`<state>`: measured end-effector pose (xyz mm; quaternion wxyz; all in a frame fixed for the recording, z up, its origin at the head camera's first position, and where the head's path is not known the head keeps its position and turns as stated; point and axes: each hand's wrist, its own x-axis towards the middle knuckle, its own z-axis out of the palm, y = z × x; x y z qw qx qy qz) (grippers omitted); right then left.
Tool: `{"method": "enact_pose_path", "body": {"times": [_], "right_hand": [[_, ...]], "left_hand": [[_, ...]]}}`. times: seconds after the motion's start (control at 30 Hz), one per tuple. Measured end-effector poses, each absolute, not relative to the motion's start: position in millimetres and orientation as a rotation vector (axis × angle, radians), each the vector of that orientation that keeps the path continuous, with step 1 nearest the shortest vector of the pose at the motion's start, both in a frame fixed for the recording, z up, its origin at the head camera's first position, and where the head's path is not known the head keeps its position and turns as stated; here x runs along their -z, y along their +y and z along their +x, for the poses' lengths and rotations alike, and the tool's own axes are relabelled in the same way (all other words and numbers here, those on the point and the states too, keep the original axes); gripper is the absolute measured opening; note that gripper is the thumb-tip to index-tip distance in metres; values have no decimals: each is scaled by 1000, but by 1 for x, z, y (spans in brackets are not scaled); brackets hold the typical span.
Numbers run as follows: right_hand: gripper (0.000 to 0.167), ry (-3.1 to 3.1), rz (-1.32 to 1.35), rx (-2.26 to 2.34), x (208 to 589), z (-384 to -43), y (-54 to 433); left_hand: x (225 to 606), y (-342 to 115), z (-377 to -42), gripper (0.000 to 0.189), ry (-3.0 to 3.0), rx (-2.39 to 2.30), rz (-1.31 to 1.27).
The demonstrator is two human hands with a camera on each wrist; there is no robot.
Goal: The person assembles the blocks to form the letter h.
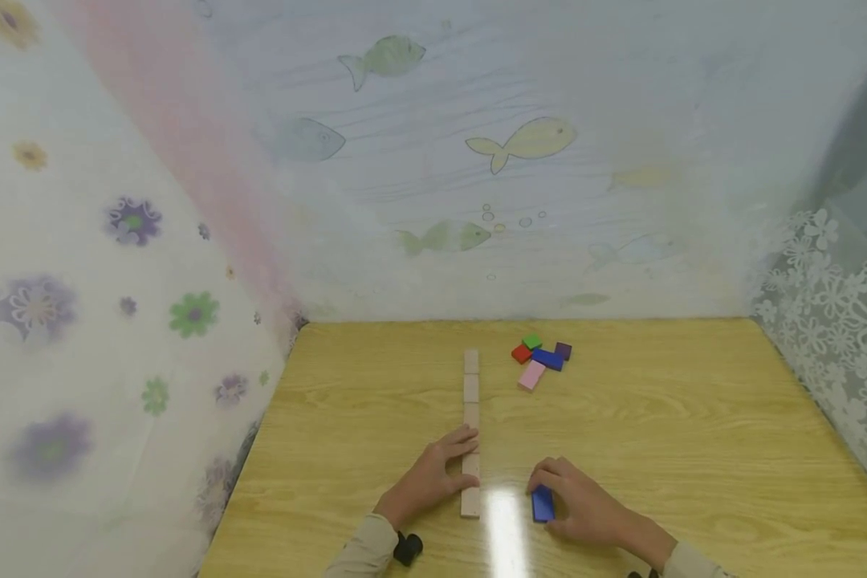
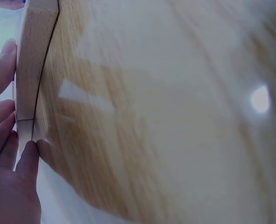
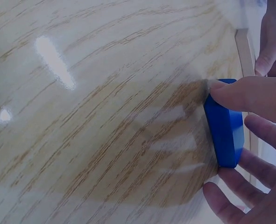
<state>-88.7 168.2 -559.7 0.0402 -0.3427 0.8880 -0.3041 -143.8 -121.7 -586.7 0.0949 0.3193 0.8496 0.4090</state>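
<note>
A straight row of plain wooden blocks [image 1: 471, 388] runs end to end away from me on the table. My left hand [image 1: 429, 475] rests over the row from its left side, with thumb and fingertips touching the blocks. In the left wrist view, the fingers [image 2: 29, 161] lie loosely along the wooden blocks [image 2: 34, 60]. To the right of the row, my right hand [image 1: 584, 502] pinches a blue rectangular block [image 1: 543, 504] by its near and far ends. In the right wrist view, the thumb [image 3: 250, 95] presses one end of the blue block [image 3: 222, 128], fingers at the other.
Farther back, right of the row, lies a loose group: a red block [image 1: 522, 354], a green block [image 1: 531, 343], another blue block [image 1: 547, 360], a purple block [image 1: 563, 351] and a pink block [image 1: 531, 376]. A fish-printed curtain [image 1: 433, 185] hangs behind the wood-grain table [image 1: 694, 417].
</note>
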Motion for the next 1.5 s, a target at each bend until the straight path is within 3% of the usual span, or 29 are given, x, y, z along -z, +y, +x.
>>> {"method": "enact_pose_path", "body": {"times": [1.1, 1.5], "right_hand": [[45, 2713, -1020, 924, 557, -86, 169], [41, 2662, -908, 1003, 551, -104, 178]], "left_hand": [[591, -122, -144, 64, 2490, -1239, 907], [588, -122, -142, 63, 2495, -1230, 935]]}}
